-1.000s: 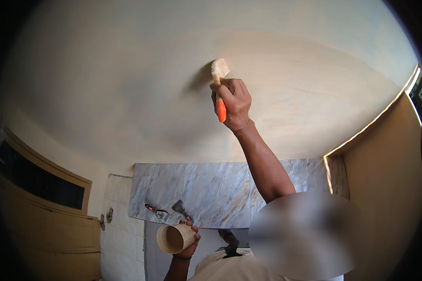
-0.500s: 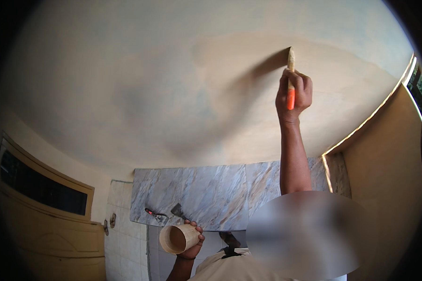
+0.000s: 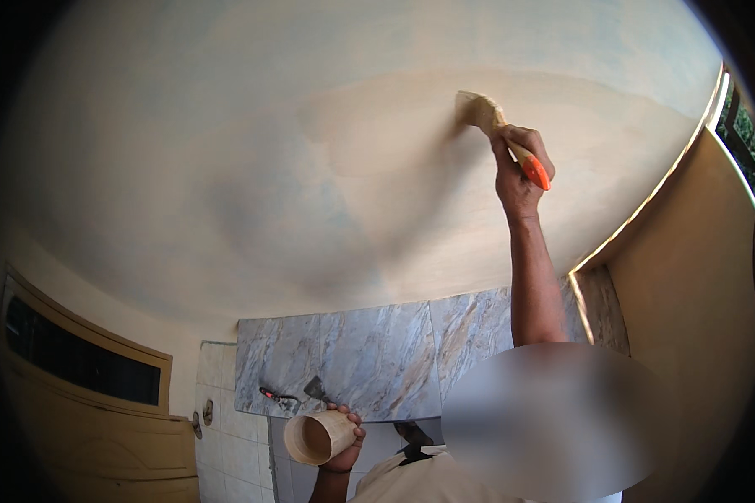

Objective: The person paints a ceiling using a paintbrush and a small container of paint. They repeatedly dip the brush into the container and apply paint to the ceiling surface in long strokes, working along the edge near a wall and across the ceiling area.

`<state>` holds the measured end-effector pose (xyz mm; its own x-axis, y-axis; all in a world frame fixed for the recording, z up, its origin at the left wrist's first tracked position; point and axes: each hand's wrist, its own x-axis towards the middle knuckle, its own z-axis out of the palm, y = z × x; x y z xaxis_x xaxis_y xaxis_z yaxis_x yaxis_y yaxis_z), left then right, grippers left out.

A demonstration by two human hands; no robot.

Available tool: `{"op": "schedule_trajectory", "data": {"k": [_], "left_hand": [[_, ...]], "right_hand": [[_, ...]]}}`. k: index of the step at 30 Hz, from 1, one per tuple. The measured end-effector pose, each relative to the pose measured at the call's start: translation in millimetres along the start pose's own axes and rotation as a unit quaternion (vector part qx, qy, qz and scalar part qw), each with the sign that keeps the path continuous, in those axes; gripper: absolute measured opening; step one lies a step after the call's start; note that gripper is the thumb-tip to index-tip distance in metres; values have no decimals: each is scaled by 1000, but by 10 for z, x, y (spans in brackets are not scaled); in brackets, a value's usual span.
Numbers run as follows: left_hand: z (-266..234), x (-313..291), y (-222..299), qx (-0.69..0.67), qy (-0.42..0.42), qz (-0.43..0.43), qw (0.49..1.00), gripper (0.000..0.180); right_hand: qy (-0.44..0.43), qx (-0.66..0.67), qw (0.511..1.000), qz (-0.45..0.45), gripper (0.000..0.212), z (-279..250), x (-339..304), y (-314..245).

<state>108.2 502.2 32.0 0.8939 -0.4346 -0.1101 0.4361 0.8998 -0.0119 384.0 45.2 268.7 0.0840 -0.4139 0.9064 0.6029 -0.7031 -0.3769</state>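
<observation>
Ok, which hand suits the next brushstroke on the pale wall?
Likely the right hand: it holds the orange-tipped wooden paintbrush up at the wall; the left hand holds a cream cylindrical cup lower down.

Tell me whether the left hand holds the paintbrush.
No: the right hand grips the paintbrush, while the left hand holds a beige cup.

One flat, pale-bristled brush (image 3: 480, 111) with orange-ended handle, held in the fingers (image 3: 524, 136) of the right hand (image 3: 520, 172), bristles bent against a beige plastered wall (image 3: 226, 151). One cream cylindrical cup (image 3: 337, 430), tilted, in the left hand (image 3: 349, 448). One grey marble-patterned table (image 3: 377, 360), bearing one dark-bladed scraper (image 3: 315, 388) and one small red-and-black tool (image 3: 277, 396).
</observation>
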Motion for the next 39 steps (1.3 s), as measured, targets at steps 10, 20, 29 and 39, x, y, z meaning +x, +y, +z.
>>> {"op": "schedule_trajectory", "data": {"k": [10, 20, 29, 39], "left_hand": [[-9, 116, -289, -3, 16, -28, 999, 47], [182, 391, -751, 38, 17, -42, 998, 46], [206, 516, -1537, 1, 30, -78, 996, 46], [381, 816, -2035, 20, 15, -87, 996, 47]], "right_hand": [[-87, -159, 974, -135, 26, 118, -614, -70], [3, -58, 995, 84, 13, -1657, 0, 1133], [125, -251, 958, 66, 7, -2224, 430, 1609], [-178, 10, 982, -67, 17, -1316, 63, 894]]}}
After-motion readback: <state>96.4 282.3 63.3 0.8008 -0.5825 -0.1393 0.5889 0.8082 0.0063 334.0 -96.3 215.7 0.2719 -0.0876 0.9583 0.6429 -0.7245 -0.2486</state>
